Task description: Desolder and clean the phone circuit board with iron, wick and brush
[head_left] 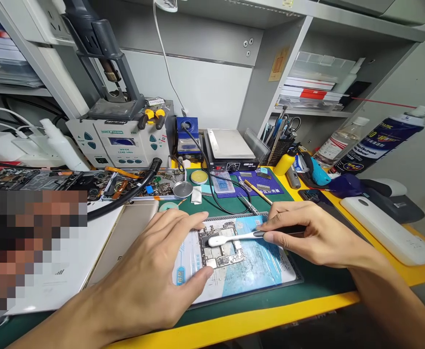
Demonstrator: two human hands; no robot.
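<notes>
A phone circuit board (224, 261) with a frame-like outline lies on a blue and white mat (256, 276). My left hand (157, 261) braces it from the left, with fingertips at its upper left corner and the thumb at its lower left corner. My right hand (309, 232) pinches the dark handle of a white toothbrush (239, 237) between thumb and fingers. The brush head lies over the board's left part, bristles down and mostly hidden. Whether the bristles press on the board I cannot tell.
Behind stand a rework station (121, 143), a small hot plate (230, 145) and a parts tray (161, 186). A black hose (125, 201) curves in from the left. Bottles and a spray can (380, 138) stand at right. A gold phone back (125, 232) lies left, near a blurred patch.
</notes>
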